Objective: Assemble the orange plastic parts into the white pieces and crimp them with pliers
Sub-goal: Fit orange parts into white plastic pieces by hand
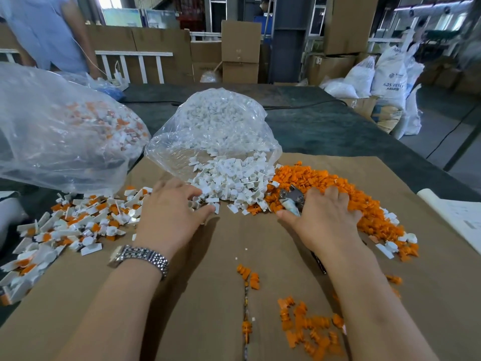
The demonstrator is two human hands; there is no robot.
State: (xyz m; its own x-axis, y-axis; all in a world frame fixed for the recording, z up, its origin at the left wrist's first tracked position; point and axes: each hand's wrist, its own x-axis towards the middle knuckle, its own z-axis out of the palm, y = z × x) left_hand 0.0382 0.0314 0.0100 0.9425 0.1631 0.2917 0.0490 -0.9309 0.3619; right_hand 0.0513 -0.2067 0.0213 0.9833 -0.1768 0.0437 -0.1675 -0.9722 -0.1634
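Note:
A heap of white pieces (234, 183) spills from a clear bag (216, 126) at the centre of the cardboard sheet. The orange parts (338, 188) lie piled just to its right. My left hand (171, 212), a metal watch on its wrist, rests its fingertips on the near left edge of the white heap, thumb spread towards the cardboard. My right hand (325, 217) holds the pliers (292, 199): the metal jaws stick out past my thumb, and a dark handle shows under the wrist. Its fingers lie over the orange pile.
Assembled white-and-orange pieces (78, 222) are scattered at the left, below a large clear bag (59, 131) holding more. Loose orange parts (307, 324) lie near the front. A paper sheet (458, 217) sits at the right edge. A person stands at the far left.

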